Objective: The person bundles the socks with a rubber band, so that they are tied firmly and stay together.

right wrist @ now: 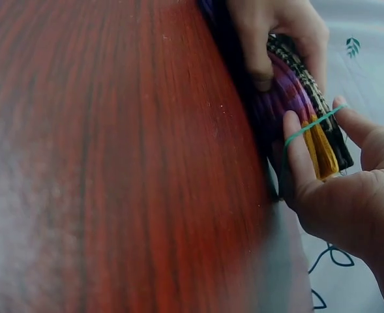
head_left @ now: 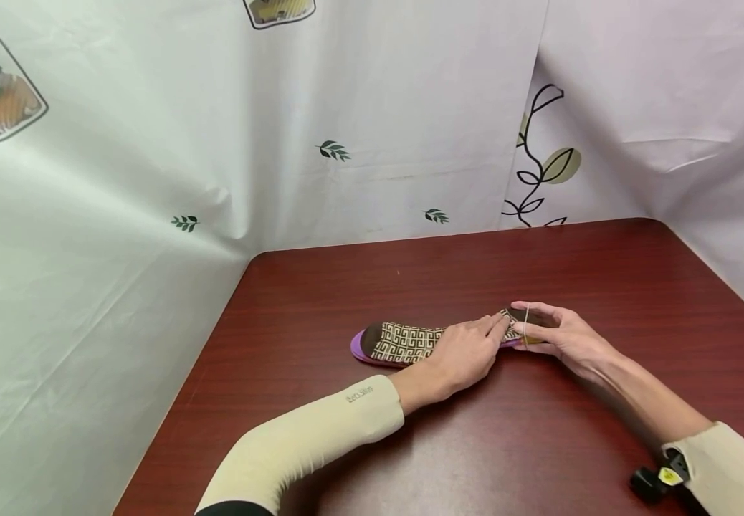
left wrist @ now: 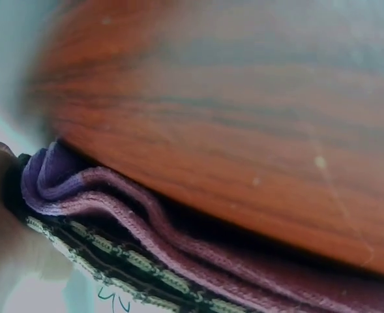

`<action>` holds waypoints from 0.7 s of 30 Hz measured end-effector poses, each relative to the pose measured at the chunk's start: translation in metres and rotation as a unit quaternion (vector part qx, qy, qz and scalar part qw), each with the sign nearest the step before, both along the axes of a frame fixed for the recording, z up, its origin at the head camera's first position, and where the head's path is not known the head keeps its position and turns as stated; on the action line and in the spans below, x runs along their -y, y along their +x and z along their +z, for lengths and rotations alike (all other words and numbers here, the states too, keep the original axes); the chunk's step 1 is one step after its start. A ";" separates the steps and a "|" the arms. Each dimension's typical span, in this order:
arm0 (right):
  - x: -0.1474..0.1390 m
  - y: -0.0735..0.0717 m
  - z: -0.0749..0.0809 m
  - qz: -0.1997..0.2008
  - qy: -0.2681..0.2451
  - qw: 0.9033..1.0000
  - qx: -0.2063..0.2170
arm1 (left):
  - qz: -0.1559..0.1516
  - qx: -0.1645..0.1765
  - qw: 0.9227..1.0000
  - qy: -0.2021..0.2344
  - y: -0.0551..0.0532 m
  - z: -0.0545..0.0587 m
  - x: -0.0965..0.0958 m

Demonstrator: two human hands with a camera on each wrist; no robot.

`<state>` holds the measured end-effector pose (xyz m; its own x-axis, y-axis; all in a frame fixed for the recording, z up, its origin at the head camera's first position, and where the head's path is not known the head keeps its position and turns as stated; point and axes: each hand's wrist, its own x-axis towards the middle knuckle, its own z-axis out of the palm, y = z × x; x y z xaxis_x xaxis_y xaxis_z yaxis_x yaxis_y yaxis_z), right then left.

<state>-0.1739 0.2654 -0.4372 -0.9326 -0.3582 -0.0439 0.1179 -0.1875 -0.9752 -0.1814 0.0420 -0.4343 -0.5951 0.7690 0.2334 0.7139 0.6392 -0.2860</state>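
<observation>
A pair of socks lies flat in a stack on the table: a brown and cream patterned sock (head_left: pixel 404 344) on top, a purple and pink sock (left wrist: pixel 133 225) underneath. My left hand (head_left: pixel 465 355) grips the stack near its right end, thumb on one side and fingers on the other in the right wrist view. Around the spread fingers of my right hand (head_left: pixel 568 337) a thin pale rubber band (right wrist: pixel 312 124) is stretched. It loops about the cuff end, where a yellow cuff (right wrist: pixel 325 153) shows between those fingers. The left hand covers the middle of the socks.
The dark red wooden table (head_left: pixel 475 279) carries the socks near its middle. White printed sheets (head_left: pixel 378 107) hang behind and along both sides. A small black device (head_left: pixel 659 479) is attached at the right sleeve.
</observation>
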 end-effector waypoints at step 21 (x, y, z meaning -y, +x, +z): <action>0.007 -0.010 0.007 0.017 0.059 0.998 0.016 | -0.048 0.081 0.989 0.113 -0.008 0.000 0.012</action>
<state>-0.1843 0.2580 -0.4303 -0.9173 -0.3805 -0.1174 0.1540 -0.0672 -0.9858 -0.1891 0.0300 -0.4346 -0.5653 0.7631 0.3132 0.7995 0.6003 -0.0198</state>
